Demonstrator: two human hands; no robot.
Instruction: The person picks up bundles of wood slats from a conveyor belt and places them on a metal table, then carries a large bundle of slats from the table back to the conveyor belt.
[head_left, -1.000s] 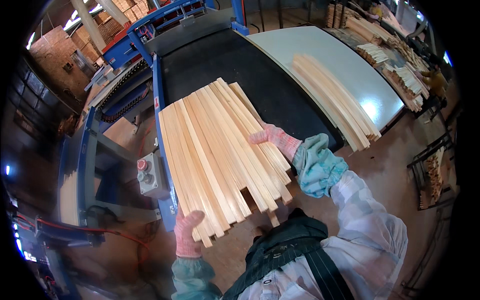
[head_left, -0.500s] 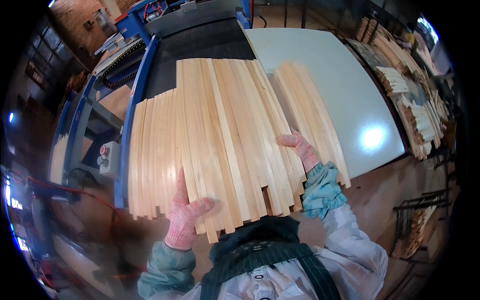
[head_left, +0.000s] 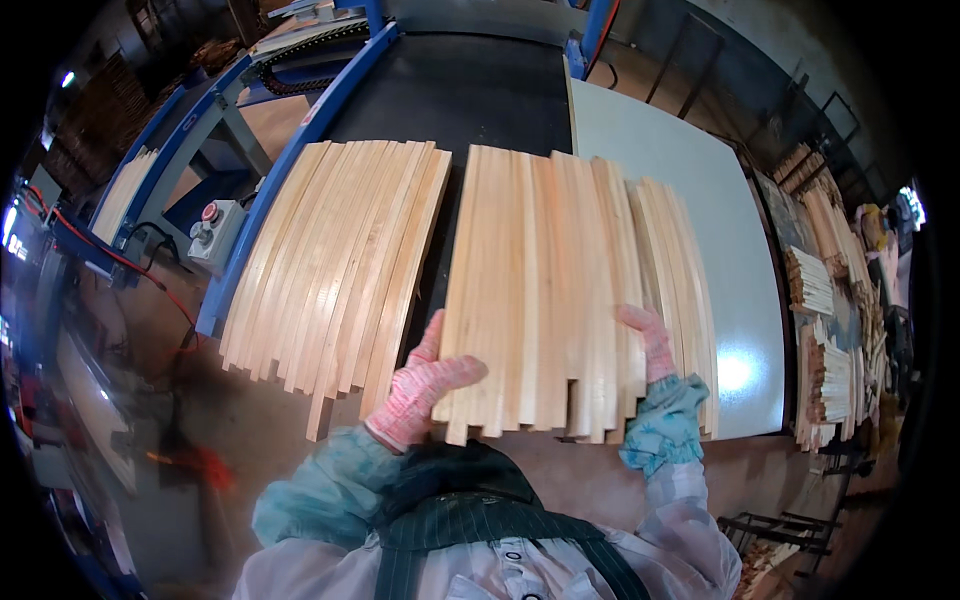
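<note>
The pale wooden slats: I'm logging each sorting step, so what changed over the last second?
The pale wooden slats split: the gloved left hand and right hand hold one bundle, parted rightward from the slats left behind. The black conveyor belt and grey panel stayed.

1. Both hands wear pink-and-white speckled knit gloves: left hand (head_left: 420, 390), right hand (head_left: 648, 340).
2. Teal crinkled fabric oversleeves (head_left: 660, 435) cover both forearms.
3. A white long-sleeved shirt (head_left: 690, 535) shows beneath.
4. A dark pinstriped apron bib (head_left: 470, 520) with straps covers the chest.

Machine: we see a blue steel frame (head_left: 300, 130) carrying a black conveyor belt (head_left: 470, 95).
Table: we see a pale grey top (head_left: 690, 210).
Right side: we see stacked wood offcuts (head_left: 825, 330).
</note>
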